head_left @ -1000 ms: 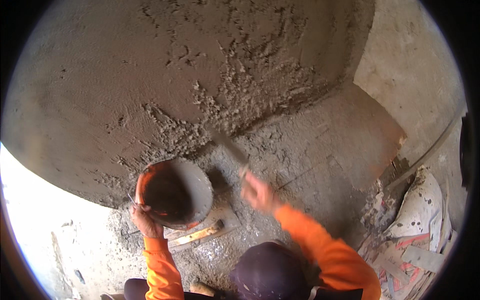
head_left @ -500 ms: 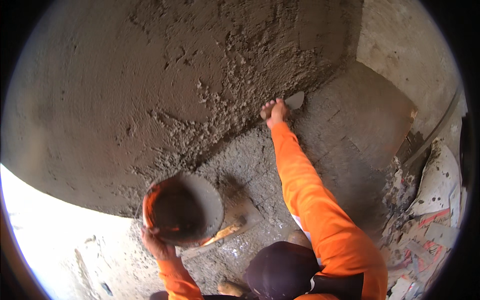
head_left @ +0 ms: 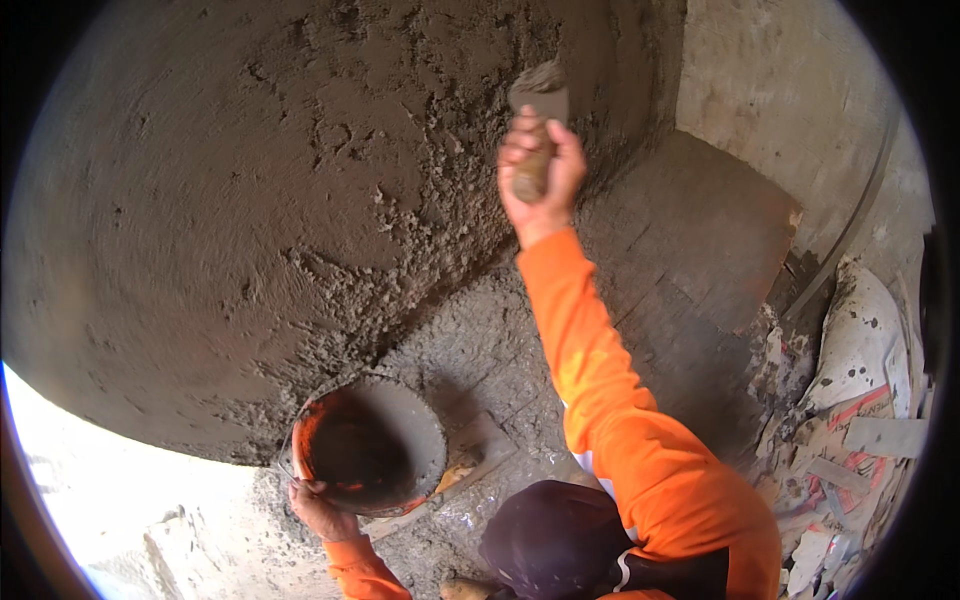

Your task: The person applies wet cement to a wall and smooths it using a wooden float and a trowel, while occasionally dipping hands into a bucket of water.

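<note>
My right hand [head_left: 545, 185] grips the wooden handle of a trowel [head_left: 542, 103], raised in front of the wall. A lump of grey mortar lies on its blade. The wall [head_left: 230, 200] is coated in wet grey mortar, with a rough, lumpy band low down. At lower left, my left hand [head_left: 322, 512] is closed on the near-left rim of a round bucket [head_left: 422, 430]. The bucket is tipped so that its mouth shows; its inside is smeared with mortar, with orange showing through. Fingers inside the rim are partly in shadow.
Wet mortar covers the floor [head_left: 480, 330] along the wall's foot. A bare concrete wall [head_left: 780, 110] meets the corner at right. White sacks [head_left: 860, 340] and broken scraps [head_left: 850, 480] lie at far right. A dark rounded shape [head_left: 550, 540] fills the lower middle.
My right hand has moved up from the wall's foot, and the trowel has swung from pointing right to pointing up, with mortar on its blade. The left hand stays at the bucket.
</note>
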### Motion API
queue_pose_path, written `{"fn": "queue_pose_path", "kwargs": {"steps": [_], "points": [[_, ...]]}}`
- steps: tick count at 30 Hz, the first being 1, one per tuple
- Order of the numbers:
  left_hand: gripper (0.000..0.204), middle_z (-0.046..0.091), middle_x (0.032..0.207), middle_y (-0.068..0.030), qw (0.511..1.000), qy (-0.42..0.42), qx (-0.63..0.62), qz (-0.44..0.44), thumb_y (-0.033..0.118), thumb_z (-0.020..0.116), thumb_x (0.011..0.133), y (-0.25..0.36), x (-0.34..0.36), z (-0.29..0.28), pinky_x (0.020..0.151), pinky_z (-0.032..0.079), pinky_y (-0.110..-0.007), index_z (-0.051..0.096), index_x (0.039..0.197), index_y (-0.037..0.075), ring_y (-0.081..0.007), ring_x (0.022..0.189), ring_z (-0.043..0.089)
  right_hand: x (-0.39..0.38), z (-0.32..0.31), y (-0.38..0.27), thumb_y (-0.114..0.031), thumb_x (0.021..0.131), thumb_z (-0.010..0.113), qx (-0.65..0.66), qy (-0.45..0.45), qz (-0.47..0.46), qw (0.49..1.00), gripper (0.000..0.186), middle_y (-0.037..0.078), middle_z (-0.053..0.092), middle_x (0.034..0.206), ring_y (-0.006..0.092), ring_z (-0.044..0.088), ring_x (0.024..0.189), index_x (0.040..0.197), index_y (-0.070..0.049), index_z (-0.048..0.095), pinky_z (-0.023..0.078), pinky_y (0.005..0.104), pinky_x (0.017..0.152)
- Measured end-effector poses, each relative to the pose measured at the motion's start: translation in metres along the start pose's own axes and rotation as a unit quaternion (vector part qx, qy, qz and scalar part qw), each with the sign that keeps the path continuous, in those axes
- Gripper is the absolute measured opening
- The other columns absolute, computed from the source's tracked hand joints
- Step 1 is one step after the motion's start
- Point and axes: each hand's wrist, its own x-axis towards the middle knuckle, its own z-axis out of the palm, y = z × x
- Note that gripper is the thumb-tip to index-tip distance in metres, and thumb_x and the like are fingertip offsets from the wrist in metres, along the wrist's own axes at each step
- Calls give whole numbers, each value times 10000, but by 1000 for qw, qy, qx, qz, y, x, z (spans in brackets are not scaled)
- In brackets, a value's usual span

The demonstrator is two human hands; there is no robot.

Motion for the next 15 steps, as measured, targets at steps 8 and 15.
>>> {"fn": "queue_pose_path", "kwargs": {"steps": [8,15], "points": [[261,579,848,-51,999,-8,26,33,-30,466,688,-2,0,-5,739,494,-284,539,930,33,-174,770,572,-74,24,-122,-127,854,527,-462,99,-394,788,379,80,570,839,130,563,545,1205,-17,436,494,251,437],[281,582,851,-59,999,-28,22,7,-38,467,655,-12,-6,-3,728,495,-285,522,921,36,-176,757,571,-88,-143,-220,-123,889,488,-949,-132,98,269,420,81,572,845,245,580,701,1261,37,377,474,427,651]]}}
